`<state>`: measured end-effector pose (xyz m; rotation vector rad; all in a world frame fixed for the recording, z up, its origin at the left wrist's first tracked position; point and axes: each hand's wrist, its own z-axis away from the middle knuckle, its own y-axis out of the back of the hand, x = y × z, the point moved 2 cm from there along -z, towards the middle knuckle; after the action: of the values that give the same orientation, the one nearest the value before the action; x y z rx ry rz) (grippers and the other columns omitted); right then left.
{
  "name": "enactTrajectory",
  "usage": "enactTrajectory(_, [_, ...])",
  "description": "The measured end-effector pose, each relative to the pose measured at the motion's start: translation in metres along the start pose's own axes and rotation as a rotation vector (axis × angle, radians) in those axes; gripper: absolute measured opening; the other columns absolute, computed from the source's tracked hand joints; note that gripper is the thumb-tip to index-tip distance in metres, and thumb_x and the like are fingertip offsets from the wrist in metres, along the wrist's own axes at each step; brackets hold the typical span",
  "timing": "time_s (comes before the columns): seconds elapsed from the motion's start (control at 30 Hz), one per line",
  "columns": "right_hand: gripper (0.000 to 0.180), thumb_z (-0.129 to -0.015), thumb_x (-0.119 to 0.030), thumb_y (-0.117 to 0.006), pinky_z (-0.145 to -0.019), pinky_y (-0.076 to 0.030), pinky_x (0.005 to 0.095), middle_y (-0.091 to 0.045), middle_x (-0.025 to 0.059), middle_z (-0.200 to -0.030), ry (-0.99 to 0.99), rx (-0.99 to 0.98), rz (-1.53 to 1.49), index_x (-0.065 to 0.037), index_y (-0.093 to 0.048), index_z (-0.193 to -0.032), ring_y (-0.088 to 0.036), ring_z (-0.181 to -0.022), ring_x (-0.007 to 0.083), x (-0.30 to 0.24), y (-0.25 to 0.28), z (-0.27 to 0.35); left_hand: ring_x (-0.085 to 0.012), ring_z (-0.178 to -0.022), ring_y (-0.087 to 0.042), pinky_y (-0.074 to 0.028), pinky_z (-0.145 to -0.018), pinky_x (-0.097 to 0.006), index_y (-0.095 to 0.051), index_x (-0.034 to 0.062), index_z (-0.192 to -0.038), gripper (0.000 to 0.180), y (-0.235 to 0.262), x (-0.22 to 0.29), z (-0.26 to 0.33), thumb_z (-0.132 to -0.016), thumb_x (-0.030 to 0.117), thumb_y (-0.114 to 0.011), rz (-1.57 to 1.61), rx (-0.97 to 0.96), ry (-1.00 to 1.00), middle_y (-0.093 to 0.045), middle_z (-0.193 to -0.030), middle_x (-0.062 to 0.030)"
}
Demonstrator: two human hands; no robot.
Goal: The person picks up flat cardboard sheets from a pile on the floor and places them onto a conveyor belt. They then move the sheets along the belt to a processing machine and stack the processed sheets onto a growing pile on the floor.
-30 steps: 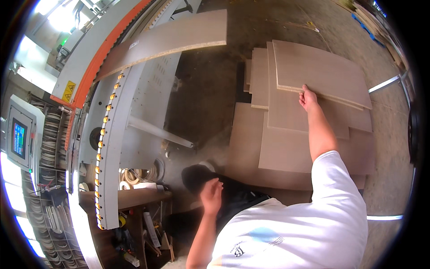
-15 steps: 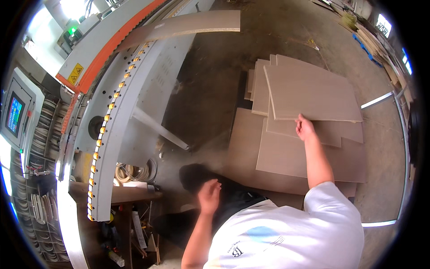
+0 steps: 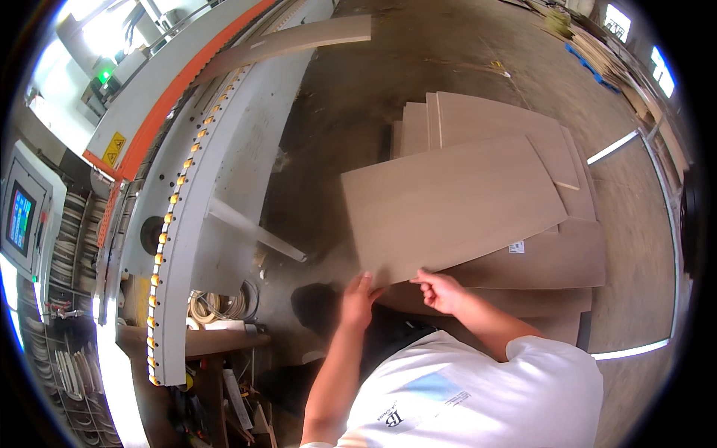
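A flat, brown rectangular board lies tilted across the pile, its near edge drawn toward me. At its near left corner my left hand grips the edge, thumb on top and fingers underneath. My right hand pinches the same near edge a little farther right, fingers curled. Beneath and behind the board is a stack of similar brown boards, unevenly piled. One lower board carries a small white label.
On the left runs a long grey machine with yellow rollers and an orange strip. Another board rests on its far part. A control screen stands at far left. Coiled hose lies below, and a metal frame borders the right.
The top board has slid toward me and left, uncovering boards behind it. My left hand has come up to grip its corner; my right hand has moved nearer with the edge.
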<state>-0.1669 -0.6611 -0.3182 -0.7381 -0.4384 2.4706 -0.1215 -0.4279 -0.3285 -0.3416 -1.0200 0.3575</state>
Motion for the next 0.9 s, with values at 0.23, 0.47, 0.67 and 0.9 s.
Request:
enactTrajectory(0.23, [0.039,-0.104,-0.041,-0.064,-0.064,-0.055,0.0271,-0.072,0.0067,-0.081,0.172,-0.282,0.718,-0.004,-0.072,-0.11,-0.069,-0.07,0.0143,-0.074,-0.006,0.062,-0.0265,-0.105,-0.067,-0.062,-0.081,-0.042,-0.057,-0.0069,-0.128,0.037,0.022,0.005,0.015,-0.1,0.015,-0.066,0.139,0.07,-0.034,-0.064,-0.119,-0.0142])
enactTrajectory(0.47, [0.041,-0.1,-0.041,-0.06,-0.097,-0.054,0.0468,-0.072,0.017,-0.119,1.155,1.34,1.32,-0.008,-0.065,-0.124,-0.068,-0.112,0.0375,-0.249,0.185,0.064,-0.0187,-0.102,-0.068,-0.056,-0.083,-0.032,-0.065,0.0068,-0.119,0.025,0.031,0.019,0.039,-0.101,0.023,-0.063,0.444,0.147,0.008,-0.071,-0.113,-0.004])
enactTrajectory(0.67, [0.096,-0.097,-0.079,-0.035,-0.115,-0.04,0.0503,-0.057,0.0323,-0.139,0.539,1.206,1.234,0.006,-0.064,-0.131,-0.05,-0.138,0.0444,-0.283,0.356,0.062,-0.0194,-0.107,-0.065,-0.053,-0.089,-0.033,-0.064,0.0081,-0.126,0.033,0.033,0.018,0.047,-0.099,0.028,-0.064,0.547,0.158,-0.019,-0.069,-0.118,-0.0036])
enactTrajectory(0.9, [0.091,-0.096,-0.07,-0.051,-0.117,-0.037,0.0433,-0.056,0.0212,-0.149,0.541,1.01,0.776,0.009,-0.054,-0.142,-0.049,-0.141,0.0336,-0.225,0.303,0.07,-0.0267,-0.119,-0.063,-0.049,-0.104,-0.043,-0.059,0.0046,-0.132,0.041,0.058,0.053,0.076,-0.099,0.029,-0.06,0.42,0.218,-0.148,-0.067,-0.127,-0.009])
